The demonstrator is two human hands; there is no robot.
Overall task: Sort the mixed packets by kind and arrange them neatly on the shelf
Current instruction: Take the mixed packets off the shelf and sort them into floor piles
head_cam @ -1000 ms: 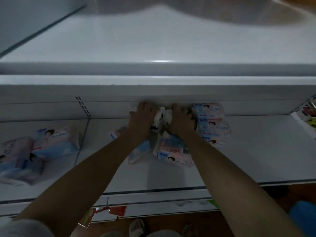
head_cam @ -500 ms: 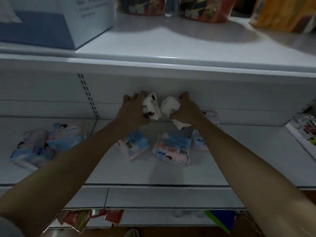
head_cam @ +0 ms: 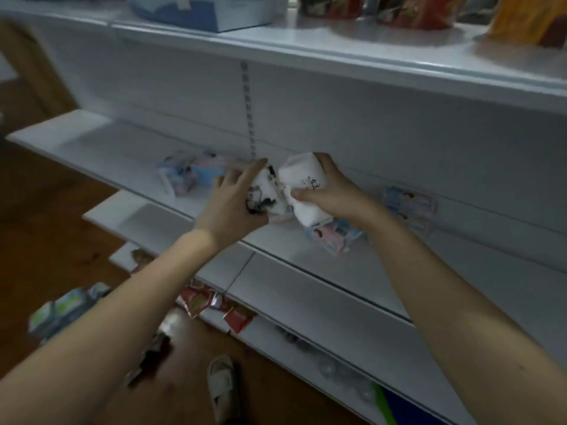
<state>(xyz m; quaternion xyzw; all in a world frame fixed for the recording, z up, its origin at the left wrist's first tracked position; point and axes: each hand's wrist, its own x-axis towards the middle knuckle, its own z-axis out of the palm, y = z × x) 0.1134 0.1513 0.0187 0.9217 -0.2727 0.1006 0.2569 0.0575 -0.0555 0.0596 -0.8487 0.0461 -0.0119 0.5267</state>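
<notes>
A white metal shelf (head_cam: pixel 306 250) runs across a dim room with a brown wooden floor (head_cam: pixel 46 234). Above the shelf, the left hand (head_cam: pixel 236 200) curls its fingers round a white packet with black print (head_cam: pixel 267 191), and the right hand (head_cam: pixel 328 191) clamps thumb and fingers on a plain white packet (head_cam: pixel 300 182); the two packets touch. Blue-and-pink packets lie on the shelf: a cluster to the left (head_cam: pixel 190 173), one just below the hands (head_cam: pixel 334 236), more at the right (head_cam: pixel 408 204). The upper shelf (head_cam: pixel 337 47) carries a blue box (head_cam: pixel 199 10). Red packets (head_cam: pixel 211 305) sit on a lower shelf, near a sandalled foot (head_cam: pixel 222 384).
</notes>
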